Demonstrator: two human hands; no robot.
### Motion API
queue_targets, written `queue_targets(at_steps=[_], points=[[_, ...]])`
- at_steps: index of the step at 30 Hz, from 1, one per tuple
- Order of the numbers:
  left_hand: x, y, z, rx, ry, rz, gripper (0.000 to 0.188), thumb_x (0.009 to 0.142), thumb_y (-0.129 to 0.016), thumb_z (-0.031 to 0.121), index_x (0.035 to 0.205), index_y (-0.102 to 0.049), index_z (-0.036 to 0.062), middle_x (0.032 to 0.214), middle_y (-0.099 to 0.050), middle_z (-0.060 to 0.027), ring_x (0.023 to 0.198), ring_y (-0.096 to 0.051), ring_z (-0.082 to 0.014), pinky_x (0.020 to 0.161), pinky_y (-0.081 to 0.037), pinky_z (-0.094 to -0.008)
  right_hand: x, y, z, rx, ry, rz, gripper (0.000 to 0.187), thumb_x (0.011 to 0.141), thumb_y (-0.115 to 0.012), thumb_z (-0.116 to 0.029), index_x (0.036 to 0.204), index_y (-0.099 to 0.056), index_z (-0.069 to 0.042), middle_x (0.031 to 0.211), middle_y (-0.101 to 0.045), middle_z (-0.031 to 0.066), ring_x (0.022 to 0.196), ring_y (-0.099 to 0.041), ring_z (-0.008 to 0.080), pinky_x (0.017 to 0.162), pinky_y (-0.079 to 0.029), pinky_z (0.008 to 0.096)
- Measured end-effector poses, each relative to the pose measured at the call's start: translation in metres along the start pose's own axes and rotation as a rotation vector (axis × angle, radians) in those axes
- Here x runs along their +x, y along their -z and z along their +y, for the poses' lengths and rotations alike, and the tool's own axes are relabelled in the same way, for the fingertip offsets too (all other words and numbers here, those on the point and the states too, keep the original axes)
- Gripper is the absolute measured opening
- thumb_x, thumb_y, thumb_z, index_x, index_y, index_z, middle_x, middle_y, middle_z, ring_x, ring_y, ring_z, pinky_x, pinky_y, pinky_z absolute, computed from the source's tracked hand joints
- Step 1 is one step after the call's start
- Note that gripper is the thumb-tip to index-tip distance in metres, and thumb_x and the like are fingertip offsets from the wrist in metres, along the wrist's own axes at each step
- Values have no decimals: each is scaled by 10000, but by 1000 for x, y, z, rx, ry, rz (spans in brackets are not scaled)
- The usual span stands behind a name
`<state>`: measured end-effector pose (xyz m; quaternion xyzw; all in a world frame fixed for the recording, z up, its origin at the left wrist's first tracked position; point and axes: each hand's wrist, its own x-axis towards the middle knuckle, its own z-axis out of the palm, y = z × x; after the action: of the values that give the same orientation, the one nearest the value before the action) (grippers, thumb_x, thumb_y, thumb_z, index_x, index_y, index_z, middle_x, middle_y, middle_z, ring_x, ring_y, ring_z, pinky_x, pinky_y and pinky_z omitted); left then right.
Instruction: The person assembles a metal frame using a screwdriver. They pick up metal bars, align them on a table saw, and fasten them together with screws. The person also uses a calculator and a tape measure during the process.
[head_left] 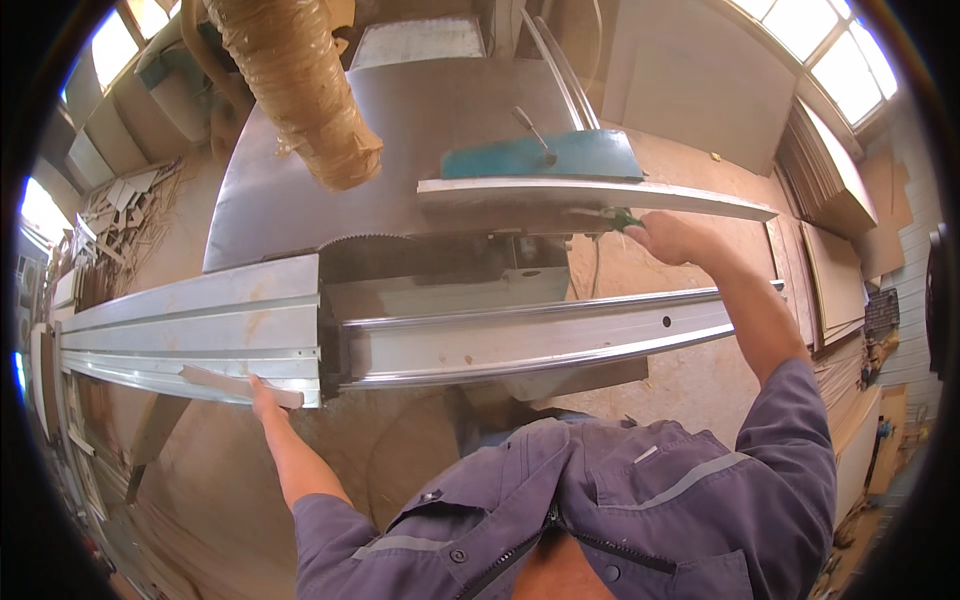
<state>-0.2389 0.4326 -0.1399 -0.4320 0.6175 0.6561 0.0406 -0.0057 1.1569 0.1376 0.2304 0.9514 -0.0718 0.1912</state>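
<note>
My right hand [665, 238] reaches over the saw's far side, closed round a green-handled tool [622, 218]. Its thin, pale end points left over the metal table; the tool's exact kind is too small to tell. At the near edge of the ribbed aluminium sliding table [200, 310], my left hand [266, 396] is closed on a thin wooden strip [230, 383]. Just right of the sliding table, the toothed rim of a circular saw blade [370, 241] shows beside the open well of the panel saw. The left fingers are partly hidden.
A rip fence [600, 192] with a teal plate [540, 157] crosses the saw table [300, 205]. A tape-wrapped hose [295, 90] hangs above it. Long slide rails [540, 340] run between me and the well. Scrap wood [130, 215] lies left; stacked boards [825, 175] stand right.
</note>
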Motion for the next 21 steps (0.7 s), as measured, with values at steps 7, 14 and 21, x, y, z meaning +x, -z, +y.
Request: queue_targets(at_steps=[7, 14, 21], points=[[0, -4, -3, 5, -55, 72, 866, 883, -620, 579, 1344, -423, -127, 1309, -540, -201, 1128, -583, -334, 956, -494, -459, -18, 5, -27, -14, 40, -38, 477, 1004, -449, -372, 977, -613, 74, 992, -633, 331, 961, -592, 484, 831, -460, 517], [-21, -10, 2, 94, -5, 218, 898, 875, -578, 619, 1336, -437, -138, 1305, -549, -218, 1099, -610, -329, 889, -522, -458, -20, 1, -48, -73, 127, 24, 447, 1008, -457, -368, 995, -579, 62, 969, -629, 327, 981, -584, 478, 848, -449, 523], [-34, -14, 2, 56, -36, 202, 887, 871, -578, 616, 1309, -455, -146, 1275, -572, -208, 1031, -638, -333, 790, -543, -458, -10, -34, -59, 59, 195, 22, 438, 1010, -451, -367, 1017, -564, 57, 978, -624, 328, 982, -579, 489, 845, -447, 525]])
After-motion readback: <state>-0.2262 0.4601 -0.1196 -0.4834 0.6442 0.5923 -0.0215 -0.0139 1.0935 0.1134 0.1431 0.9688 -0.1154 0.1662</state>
